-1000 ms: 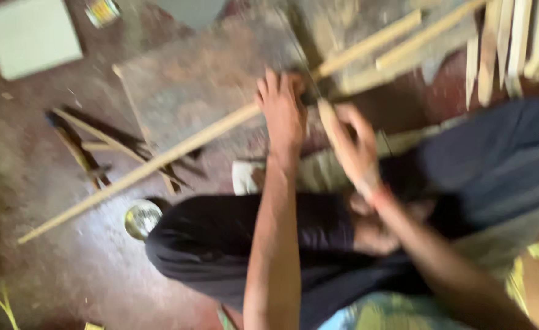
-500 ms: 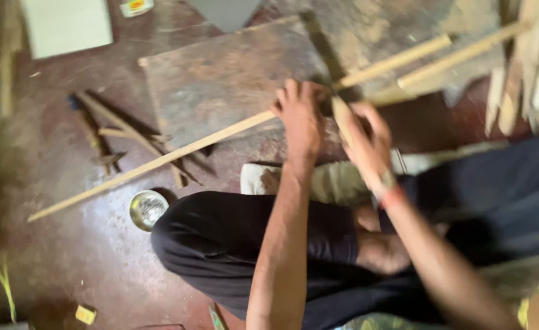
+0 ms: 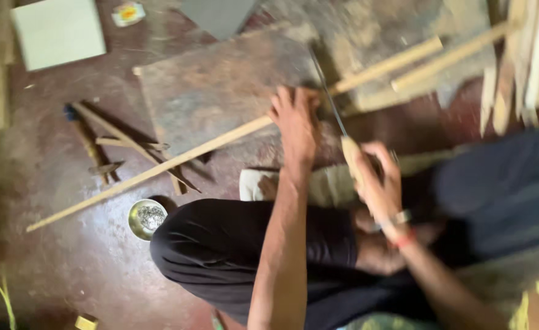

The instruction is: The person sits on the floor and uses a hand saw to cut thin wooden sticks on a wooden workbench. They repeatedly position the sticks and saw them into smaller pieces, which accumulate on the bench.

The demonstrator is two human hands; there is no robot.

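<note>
Left hand [image 3: 295,122] pressed the stick [image 3: 159,168] onto the board [image 3: 220,85]. Right hand [image 3: 376,183] gripped a blade's handle [image 3: 350,153] just right of it.

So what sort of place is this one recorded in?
Probably a small floor-level woodworking or craft workshop. The left hand presses a long wooden stick onto a worn board, the right hand grips a wooden-handled blade tool, and more cut sticks lie on the stained floor.
</note>
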